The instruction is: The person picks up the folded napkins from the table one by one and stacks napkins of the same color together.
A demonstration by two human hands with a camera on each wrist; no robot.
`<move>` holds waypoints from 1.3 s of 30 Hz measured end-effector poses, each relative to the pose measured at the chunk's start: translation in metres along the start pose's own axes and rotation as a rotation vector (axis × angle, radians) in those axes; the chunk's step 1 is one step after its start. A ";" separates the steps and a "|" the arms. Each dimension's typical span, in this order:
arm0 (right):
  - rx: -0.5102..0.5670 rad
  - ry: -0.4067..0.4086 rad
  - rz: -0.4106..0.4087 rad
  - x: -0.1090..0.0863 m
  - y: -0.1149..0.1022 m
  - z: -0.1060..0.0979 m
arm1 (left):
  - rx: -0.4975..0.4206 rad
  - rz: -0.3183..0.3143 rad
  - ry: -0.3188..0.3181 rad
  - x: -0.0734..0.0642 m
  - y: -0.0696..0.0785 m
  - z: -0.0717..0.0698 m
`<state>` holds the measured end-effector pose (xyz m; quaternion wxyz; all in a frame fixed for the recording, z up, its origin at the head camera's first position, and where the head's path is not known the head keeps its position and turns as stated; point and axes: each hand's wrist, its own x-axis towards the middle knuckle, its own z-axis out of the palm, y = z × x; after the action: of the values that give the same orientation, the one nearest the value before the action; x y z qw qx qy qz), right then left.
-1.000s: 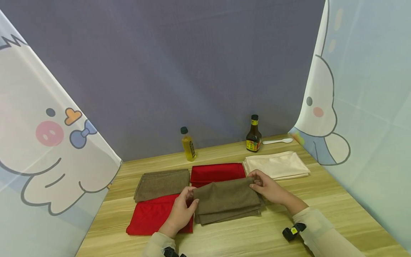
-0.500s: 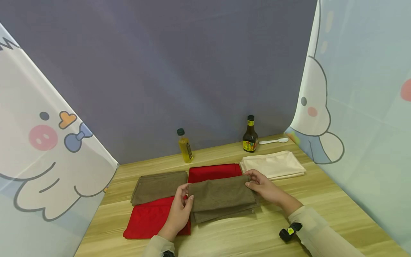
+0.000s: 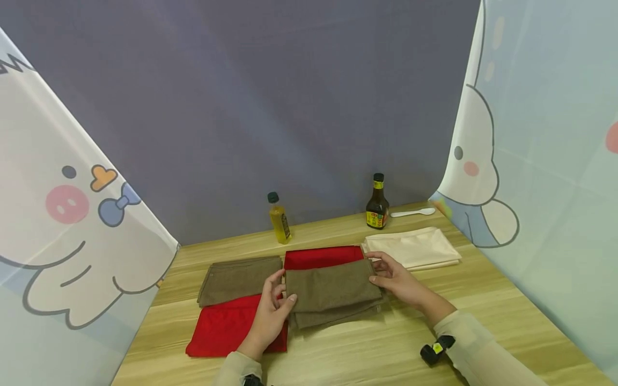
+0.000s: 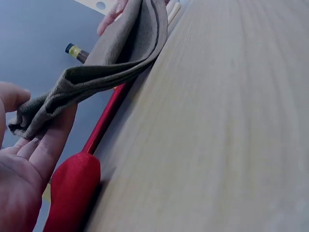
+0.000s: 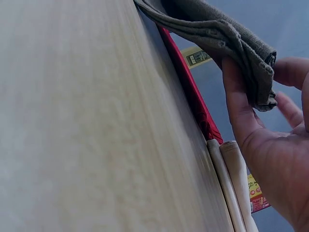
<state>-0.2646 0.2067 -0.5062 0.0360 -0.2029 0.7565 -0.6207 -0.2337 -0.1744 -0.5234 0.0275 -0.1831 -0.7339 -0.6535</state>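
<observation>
A folded brown cloth (image 3: pixel 333 289) hangs between both hands in the head view, raised off the table at its upper part and overlapping a folded red cloth (image 3: pixel 323 257) behind it. My left hand (image 3: pixel 270 316) pinches its left edge, thumb in front and fingers behind. On the opposite edge, my right hand (image 3: pixel 401 281) holds it the same way. Stacked, sagging layers of the brown cloth (image 4: pixel 91 79) show in the left wrist view. From the right wrist view, its layered end (image 5: pixel 251 63) lies between thumb and fingers.
Left of the hands lie another brown cloth (image 3: pixel 238 281) and a second red cloth (image 3: pixel 227 327). A cream cloth (image 3: pixel 412 247) sits right of centre. Behind stand an oil bottle (image 3: pixel 279 221) and a dark sauce bottle (image 3: pixel 377 206), with a white spoon (image 3: pixel 412 213) beside it.
The brown cloth has shifted slightly toward the back with both hands, covering a bit more of the red cloth behind. The head view has turned a little.
</observation>
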 end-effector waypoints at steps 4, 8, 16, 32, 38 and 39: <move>0.021 0.006 -0.027 -0.001 0.000 0.000 | 0.047 0.038 -0.030 0.001 -0.001 -0.001; 0.017 0.007 -0.022 -0.003 0.001 -0.001 | 0.077 0.027 -0.048 0.000 -0.003 0.000; 0.040 -0.026 0.025 -0.006 0.003 -0.002 | 0.051 -0.020 -0.036 -0.001 -0.002 0.000; -0.014 -0.125 -0.012 0.007 -0.008 0.002 | -0.059 -0.017 -0.026 0.003 0.013 -0.012; -0.026 -0.127 -0.074 0.017 -0.016 0.004 | -0.019 0.032 -0.006 0.006 0.018 -0.018; -0.024 -0.127 -0.082 0.018 -0.017 0.005 | -0.010 0.038 -0.002 0.006 0.018 -0.019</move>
<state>-0.2753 0.1932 -0.4874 0.0560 -0.2734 0.7511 -0.5983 -0.2374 -0.1900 -0.5017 0.0383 -0.1980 -0.7270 -0.6564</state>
